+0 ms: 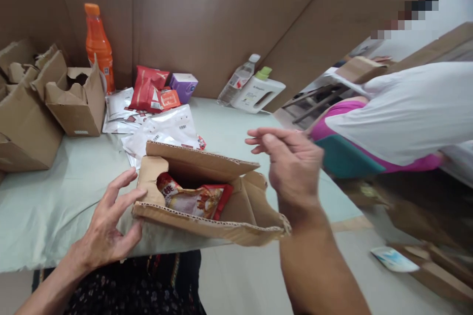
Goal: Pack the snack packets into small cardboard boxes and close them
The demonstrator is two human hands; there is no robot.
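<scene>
An open brown cardboard box [207, 226] lies near the front edge of the table, its flaps raised. Inside it is a red and brown printed snack packet [195, 202] with a clear window. My left hand [111, 221] is at the box's left end, fingers spread, fingertips touching or very close to the cardboard. My right hand [291, 162] hovers above the box's right end, fingers stretched out to the left. Nothing shows in it. Behind the box lie flat white pouches [166, 128], a red packet [148, 89] and a purple box [184, 87].
Open cardboard boxes [76, 108] and an orange bottle [99, 49] stand at the left. A clear bottle [238, 81] and a white jug [254, 93] stand against the cardboard partition [207, 19]. Another person in a white top [417, 113] sits to the right.
</scene>
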